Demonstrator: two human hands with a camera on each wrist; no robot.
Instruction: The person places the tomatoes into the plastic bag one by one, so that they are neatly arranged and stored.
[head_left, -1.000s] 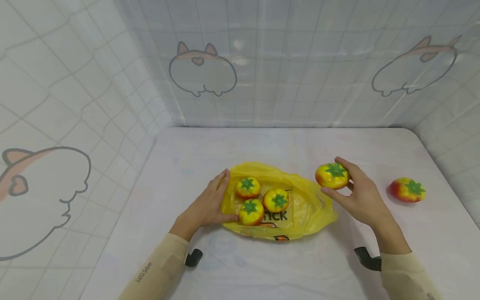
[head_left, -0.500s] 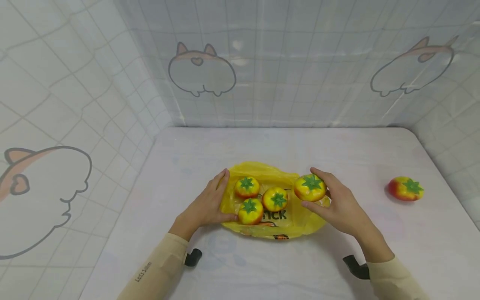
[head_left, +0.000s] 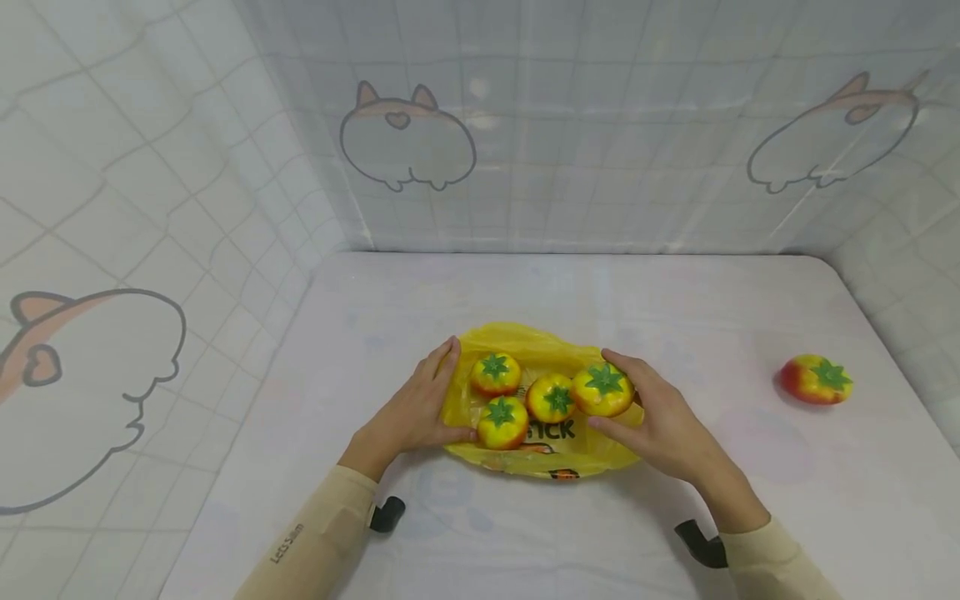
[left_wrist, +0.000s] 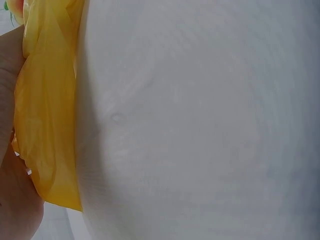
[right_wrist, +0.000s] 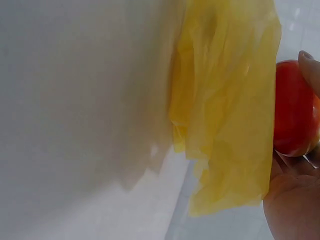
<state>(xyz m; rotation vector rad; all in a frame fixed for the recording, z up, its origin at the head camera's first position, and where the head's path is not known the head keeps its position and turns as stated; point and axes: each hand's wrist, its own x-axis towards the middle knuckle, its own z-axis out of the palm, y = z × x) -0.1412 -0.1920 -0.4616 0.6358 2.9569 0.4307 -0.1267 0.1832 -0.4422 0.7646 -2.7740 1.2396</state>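
A yellow plastic bag (head_left: 600, 450) lies spread with its mouth up on the table. Three artificial tomatoes sit inside: one at the back (head_left: 495, 385), one in front (head_left: 501, 433) and one in the middle (head_left: 542, 408). At the bag's left rim, my left hand (head_left: 416, 408) holds the edge, thumb and fingers spread apart. My right hand (head_left: 667, 417) grips another tomato (head_left: 602, 400) over the bag's right part, thumb in front and fingers behind. This tomato overlaps the middle one in the head view. Its red underside (right_wrist: 292, 112) shows in the right wrist view, beside the bag's wall.
One more artificial tomato (head_left: 816, 380) lies on its side at the right of the white table (head_left: 705, 292). Printed tiled curtains (head_left: 555, 150) rise behind the table and at both sides. A black curved piece (head_left: 701, 546) sticks out at each wrist.
My right hand has carried its tomato leftward and nearer, from beside the bag's right edge to over the bag. My left hand and the tomatoes in the bag have stayed in place.
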